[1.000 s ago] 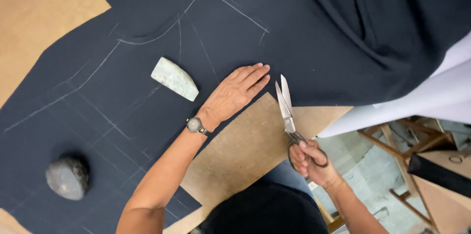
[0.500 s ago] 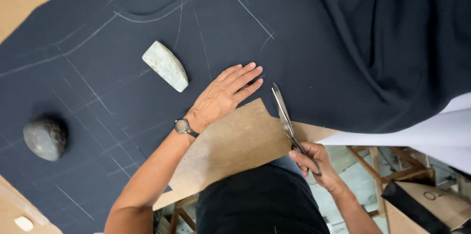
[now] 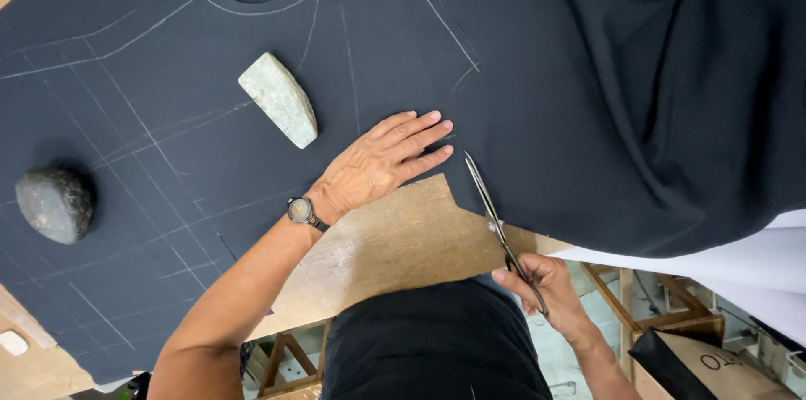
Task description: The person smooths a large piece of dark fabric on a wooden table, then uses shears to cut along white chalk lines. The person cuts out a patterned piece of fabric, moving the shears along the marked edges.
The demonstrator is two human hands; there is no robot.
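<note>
Since the earlier frame the scissors' blades have closed together and slid up to the cut edge of the cloth, and the flat hand has stayed planted. Largest is the dark navy fabric, chalk-lined, spread over the brown wooden table, whose bare part shows below the cut edge. On the fabric the left hand lies open, palm down, fingers together, a wristwatch at the wrist. The right hand is closed around the handles of the scissors, tips at the fabric's edge. A pale stone and a dark round stone rest on the cloth.
</note>
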